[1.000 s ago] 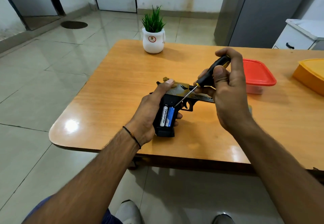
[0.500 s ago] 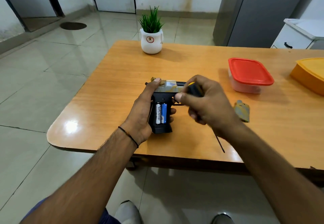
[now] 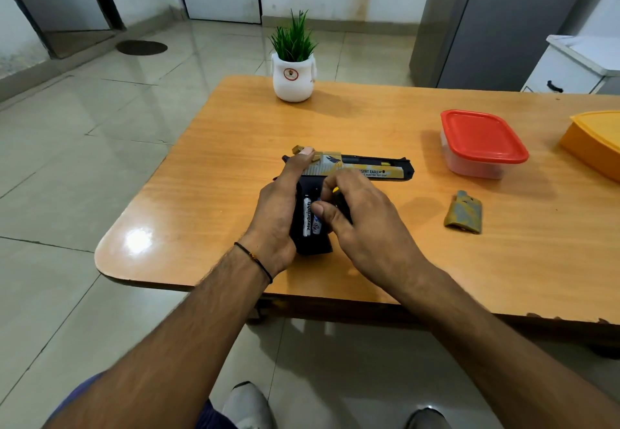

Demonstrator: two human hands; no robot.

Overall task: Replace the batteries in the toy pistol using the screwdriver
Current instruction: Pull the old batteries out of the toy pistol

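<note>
The toy pistol [image 3: 369,168] lies on its side on the wooden table [image 3: 208,214], barrel pointing right. Its black grip is open and shows two batteries [image 3: 310,215] side by side. My left hand [image 3: 280,207] holds the pistol by the grip, index finger stretched along the rear of the slide. My right hand [image 3: 362,224] grips the black and yellow screwdriver handle [image 3: 339,199] in its palm, and its thumb tip touches the right battery. The screwdriver shaft is hidden under the hand. The yellow-grey grip cover [image 3: 463,213] lies on the table to the right.
A white pot with a green plant [image 3: 293,69] stands at the table's far edge. A clear box with a red lid [image 3: 481,142] and an orange container [image 3: 595,142] sit at the right. A grey cabinet [image 3: 496,19] stands behind.
My right hand came down from above the slide to the open grip, turning the screwdriver into its palm. Its thumb now touches a battery. The pistol lies flatter on the table.
</note>
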